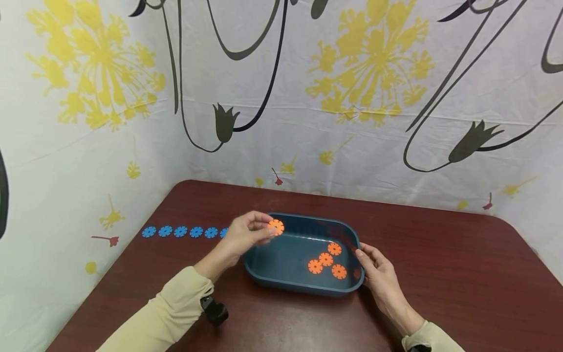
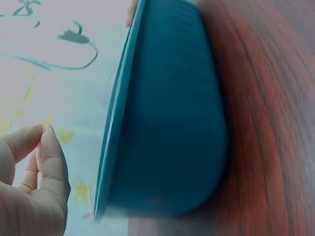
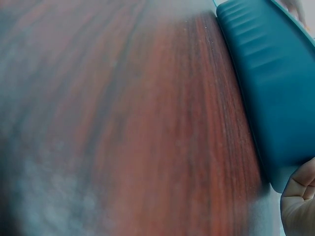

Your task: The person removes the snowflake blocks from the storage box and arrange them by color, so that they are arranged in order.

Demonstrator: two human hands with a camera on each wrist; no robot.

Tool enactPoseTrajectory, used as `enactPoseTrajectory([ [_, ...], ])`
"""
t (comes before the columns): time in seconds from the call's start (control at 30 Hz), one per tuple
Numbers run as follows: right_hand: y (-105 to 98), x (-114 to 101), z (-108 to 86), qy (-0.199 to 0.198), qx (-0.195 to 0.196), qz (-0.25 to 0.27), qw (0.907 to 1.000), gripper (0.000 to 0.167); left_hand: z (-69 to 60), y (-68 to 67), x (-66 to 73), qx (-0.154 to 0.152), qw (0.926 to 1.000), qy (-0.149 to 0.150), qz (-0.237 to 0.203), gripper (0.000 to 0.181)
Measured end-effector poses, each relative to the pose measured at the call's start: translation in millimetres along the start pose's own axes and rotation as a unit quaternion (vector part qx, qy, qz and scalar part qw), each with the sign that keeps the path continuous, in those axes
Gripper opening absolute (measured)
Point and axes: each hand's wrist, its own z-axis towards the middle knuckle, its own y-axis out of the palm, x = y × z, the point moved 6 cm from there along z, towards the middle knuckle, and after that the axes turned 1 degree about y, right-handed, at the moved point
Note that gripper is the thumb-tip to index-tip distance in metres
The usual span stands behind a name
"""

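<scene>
Between thumb and fingers, my left hand (image 1: 244,235) pinches an orange notched disc (image 1: 276,227), a flat snowflake-shaped piece. It is held over the left part of a dark blue oval-cornered plastic tub (image 1: 279,259). My right hand (image 1: 381,275) grips the tub's right end, thumb on the rim. Several more orange notched discs (image 1: 326,259) lie flat on the tub's floor toward the right. In the left wrist view, the disc shows only as a thin orange edge at the fingertips. The right wrist view catches part of the right hand (image 3: 301,196) at the tub's side.
On the left of the dark red wooden table (image 1: 444,259), several blue notched discs (image 1: 181,231) lie in a straight row; its right end is hidden behind the left hand. A white patterned cloth (image 1: 281,88) hangs along the table's back and left sides.
</scene>
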Motion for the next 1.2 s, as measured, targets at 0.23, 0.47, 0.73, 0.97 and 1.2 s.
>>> enactPoseTrajectory([
  [0.23,0,-1,-0.7,-0.001,0.002,0.0,1.0,0.055,-1.8,-33.8,-9.8,0.029,0.9982,-0.025,-0.046,0.031],
  [0.47,-1,0,-0.4,0.001,0.005,-0.005,1.0,0.055,-4.1,-63.9,-32.0,0.051,0.9975,-0.041,-0.025,0.034],
  [0.73,0,0,0.1,-0.002,0.0,-0.005,1.0,0.055,-12.8,-96.3,-56.7,0.077,0.9955,-0.055,0.007,0.036],
  [0.97,0,-1,-0.3,-0.01,-0.003,-0.011,0.9999,0.055,-22.6,-118.3,-72.3,0.096,0.9929,-0.057,0.041,0.038],
  [1.2,0,0,-1.1,-0.014,-0.006,-0.012,0.9998,0.055,-26.7,-127.3,-79.7,0.111,0.9883,-0.063,0.083,0.036],
])
